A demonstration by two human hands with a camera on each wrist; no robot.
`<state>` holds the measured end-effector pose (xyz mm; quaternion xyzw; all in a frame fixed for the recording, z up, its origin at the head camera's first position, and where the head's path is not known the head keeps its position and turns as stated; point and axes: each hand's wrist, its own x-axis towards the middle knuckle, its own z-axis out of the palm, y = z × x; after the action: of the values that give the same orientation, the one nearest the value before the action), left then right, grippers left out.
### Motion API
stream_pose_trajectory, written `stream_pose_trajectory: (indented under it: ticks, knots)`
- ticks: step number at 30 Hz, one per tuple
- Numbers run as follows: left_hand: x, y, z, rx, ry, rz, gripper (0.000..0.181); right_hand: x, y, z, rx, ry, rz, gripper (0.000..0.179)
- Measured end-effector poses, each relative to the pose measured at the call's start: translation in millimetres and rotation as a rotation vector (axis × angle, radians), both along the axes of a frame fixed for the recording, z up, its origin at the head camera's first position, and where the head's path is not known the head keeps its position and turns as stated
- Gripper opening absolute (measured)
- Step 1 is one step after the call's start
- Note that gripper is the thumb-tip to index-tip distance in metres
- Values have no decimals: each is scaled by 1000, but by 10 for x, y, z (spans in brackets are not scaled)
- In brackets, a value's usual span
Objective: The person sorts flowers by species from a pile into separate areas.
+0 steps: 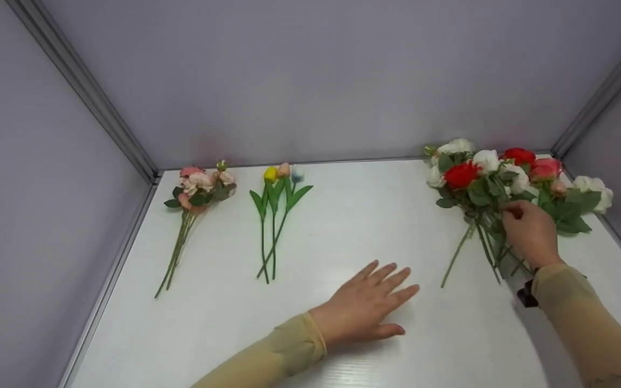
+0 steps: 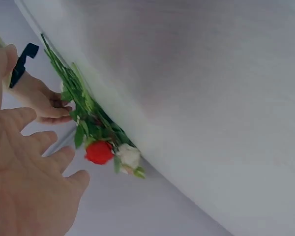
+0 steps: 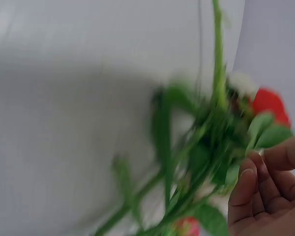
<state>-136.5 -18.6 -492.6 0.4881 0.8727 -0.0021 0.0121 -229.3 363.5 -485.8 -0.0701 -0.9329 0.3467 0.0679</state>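
My right hand [image 1: 531, 231] is at a pile of artificial flowers, thumb and forefinger pinched together at the leaves [image 3: 275, 135] of a rose. Exactly which leaf or stem lies between the fingertips is partly hidden. Red roses [image 1: 461, 175] and white roses [image 1: 486, 160] make up the pile, with a pink one [image 1: 546, 168] to the right. Their green stems [image 1: 456, 256] cross and point toward me. Over the middle of the table my left hand [image 1: 367, 304] is spread palm down, fingers straight, holding nothing.
Three tulips [image 1: 274, 202], yellow, peach and pale blue, lie left of centre on the white table [image 1: 343, 215]. Farther left is a bunch of pink flowers [image 1: 197, 183]. Grey walls [image 1: 316, 81] close in the back and sides.
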Motion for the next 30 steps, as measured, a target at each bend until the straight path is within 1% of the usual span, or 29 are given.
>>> stream_pose_trajectory:
  ticks: [3, 6, 10, 13, 19, 22, 27, 30]
  knots:
    - [56, 274, -1, -36, 5, -51, 80, -12, 178, 10, 39, -28, -28, 41]
    - [87, 525, -7, -56, 35, -76, 79, -32, 283, 33, 79, -69, -39, 39]
    - [106, 776, -31, -58, 69, -78, 79, -71, 369, 36, 128, -124, -16, 38]
    - [114, 892, -54, -51, 79, -73, 79, -84, 416, 6, 151, -140, 10, 38]
    - [140, 985, -104, -41, 82, -81, 78, -76, 454, -32, 145, -203, 35, 39]
    - [137, 995, -123, -47, 76, -79, 77, -77, 455, -29, 136, -208, 24, 37]
    - [121, 955, -153, -30, 51, -77, 77, -47, 470, -5, 118, -151, -8, 32]
    - [107, 901, -159, -12, 25, -76, 76, -4, 482, 29, 88, -122, -34, 34]
